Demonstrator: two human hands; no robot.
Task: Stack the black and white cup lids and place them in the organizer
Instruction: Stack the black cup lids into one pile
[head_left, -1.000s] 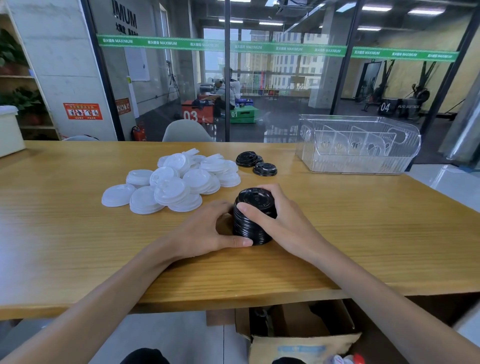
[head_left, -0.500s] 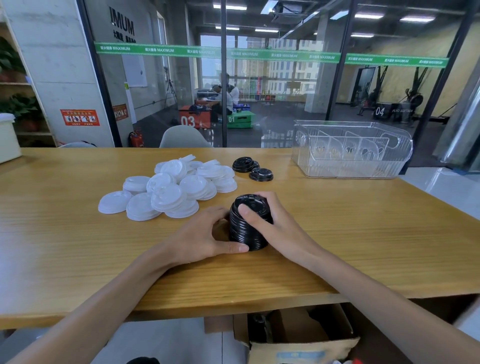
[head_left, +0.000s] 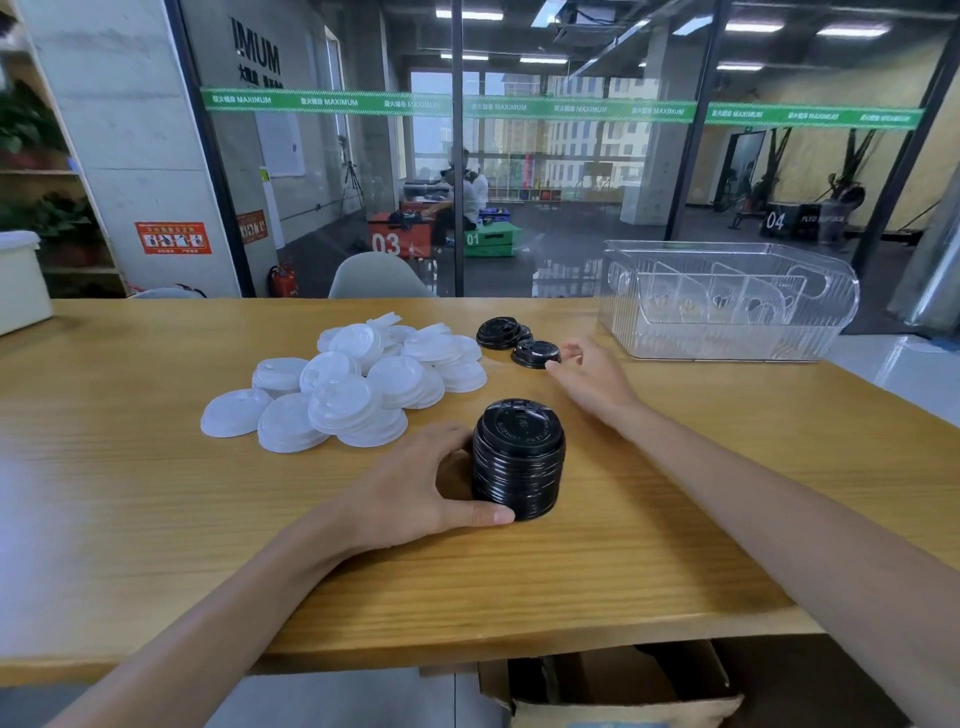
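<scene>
A stack of black lids (head_left: 519, 460) stands on the wooden table (head_left: 156, 493) near the front. My left hand (head_left: 415, 488) grips its left side, thumb curled along the base. My right hand (head_left: 592, 382) is stretched out beyond the stack, fingers relaxed, fingertips right next to a loose black lid (head_left: 535, 353). Another loose black lid or two (head_left: 500, 331) lie just behind that one. A pile of white lids (head_left: 353, 387) is spread out to the left. The clear plastic organizer (head_left: 727, 332) sits at the back right with its dividers showing.
A glass wall runs along the table's far edge. A cream box (head_left: 18, 280) stands at the far left of the table. An open cardboard box (head_left: 618, 691) sits on the floor under the front edge. A chair back (head_left: 379, 275) shows behind the table.
My right hand let go of the black stack and reached forward to the loose black lids. My left hand stayed on the stack.
</scene>
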